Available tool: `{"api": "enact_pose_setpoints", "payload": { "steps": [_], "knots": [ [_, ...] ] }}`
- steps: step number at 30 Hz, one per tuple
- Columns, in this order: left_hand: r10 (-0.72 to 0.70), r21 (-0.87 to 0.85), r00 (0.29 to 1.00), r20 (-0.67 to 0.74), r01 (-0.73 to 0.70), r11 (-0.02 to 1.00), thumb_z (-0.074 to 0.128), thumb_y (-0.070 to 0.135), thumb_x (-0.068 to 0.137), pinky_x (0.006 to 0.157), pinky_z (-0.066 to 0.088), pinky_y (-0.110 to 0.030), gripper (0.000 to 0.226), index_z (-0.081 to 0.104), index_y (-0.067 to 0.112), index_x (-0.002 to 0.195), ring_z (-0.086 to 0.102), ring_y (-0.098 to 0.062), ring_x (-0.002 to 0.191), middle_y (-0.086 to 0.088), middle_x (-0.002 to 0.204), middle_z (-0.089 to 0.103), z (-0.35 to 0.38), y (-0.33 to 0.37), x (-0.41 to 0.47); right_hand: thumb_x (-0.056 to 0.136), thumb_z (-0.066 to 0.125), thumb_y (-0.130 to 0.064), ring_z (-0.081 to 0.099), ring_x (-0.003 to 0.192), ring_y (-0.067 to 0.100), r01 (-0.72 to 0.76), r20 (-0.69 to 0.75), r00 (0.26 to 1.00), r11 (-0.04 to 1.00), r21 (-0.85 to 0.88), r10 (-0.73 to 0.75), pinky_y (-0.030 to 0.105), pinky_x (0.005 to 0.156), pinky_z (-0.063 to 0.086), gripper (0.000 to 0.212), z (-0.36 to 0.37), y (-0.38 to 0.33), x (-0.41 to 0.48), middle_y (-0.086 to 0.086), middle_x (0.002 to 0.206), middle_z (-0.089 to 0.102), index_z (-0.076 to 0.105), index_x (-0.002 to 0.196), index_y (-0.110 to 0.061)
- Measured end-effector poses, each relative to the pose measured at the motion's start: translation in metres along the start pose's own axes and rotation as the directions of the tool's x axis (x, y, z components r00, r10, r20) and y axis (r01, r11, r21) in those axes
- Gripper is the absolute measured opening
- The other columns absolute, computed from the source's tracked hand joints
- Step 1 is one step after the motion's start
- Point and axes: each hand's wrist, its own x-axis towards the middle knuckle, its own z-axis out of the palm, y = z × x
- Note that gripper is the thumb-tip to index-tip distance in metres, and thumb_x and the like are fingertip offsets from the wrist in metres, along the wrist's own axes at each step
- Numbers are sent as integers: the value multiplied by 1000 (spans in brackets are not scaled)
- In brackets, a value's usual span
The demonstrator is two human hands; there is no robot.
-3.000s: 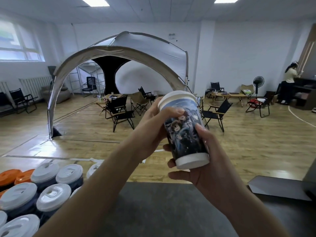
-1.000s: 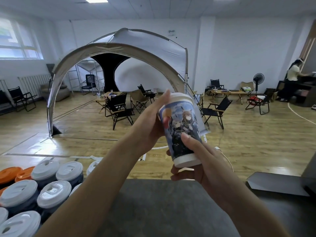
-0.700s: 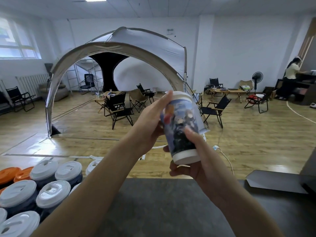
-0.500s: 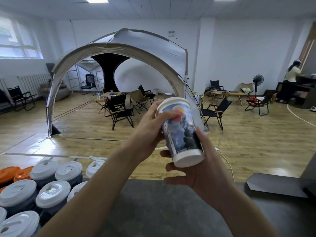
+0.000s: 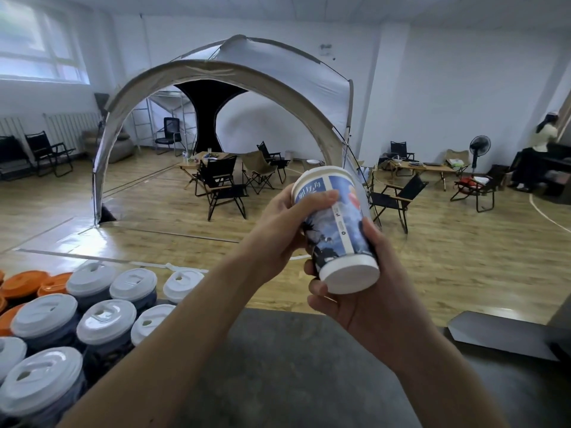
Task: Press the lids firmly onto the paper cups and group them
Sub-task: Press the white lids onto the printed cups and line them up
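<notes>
I hold a printed blue paper cup (image 5: 338,230) in the air in front of me, tilted so its white base faces me. My left hand (image 5: 284,223) grips the upper part, thumb across the side just under the white rim. My right hand (image 5: 364,291) cradles the lower part, fingers curled round the base. Whether a lid sits on its far end is hidden. At the lower left stand several lidded cups (image 5: 105,319) with white lids, packed close together on the dark table (image 5: 293,366).
Orange lids (image 5: 24,284) lie at the far left behind the white-lidded cups. A grey flat panel (image 5: 500,333) lies at the table's right edge. Beyond the table are a wooden floor, a tent, folding chairs and a person at the far right.
The cup has been turned in my hands, showing different sides of its print, and now tilts with its base more toward me. Both hands kept hold of it.
</notes>
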Motion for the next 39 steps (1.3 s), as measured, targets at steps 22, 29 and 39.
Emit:
{"api": "enact_pose_setpoints", "payload": {
  "steps": [22,29,39],
  "knots": [
    [128,14,972,-198,-128,992,77,48,72,84,59,-48,57,61,16,117,71,-30,93,-18,112,69,33,-57,-8,59,95,-54,68,114,37,206,-242,934,949,-239,-264,49,99,57,101,-73,66,-18,19,128,68,53,138,-8],
    [3,-65,938,-347,-27,998,60,46,81,71,56,-39,59,63,0,118,66,-28,84,-22,99,68,52,-63,0,72,87,-40,74,97,18,297,-428,780,873,-387,-455,28,80,61,67,-77,49,-38,6,110,75,56,127,-17],
    [-376,-636,917,-131,214,742,20,62,103,83,58,-49,71,61,13,135,71,-33,110,-17,130,69,86,-144,-33,73,90,-36,68,89,-2,379,-66,446,255,-890,-893,15,73,54,68,-98,0,-31,-12,101,66,49,120,-10]
  ]
}}
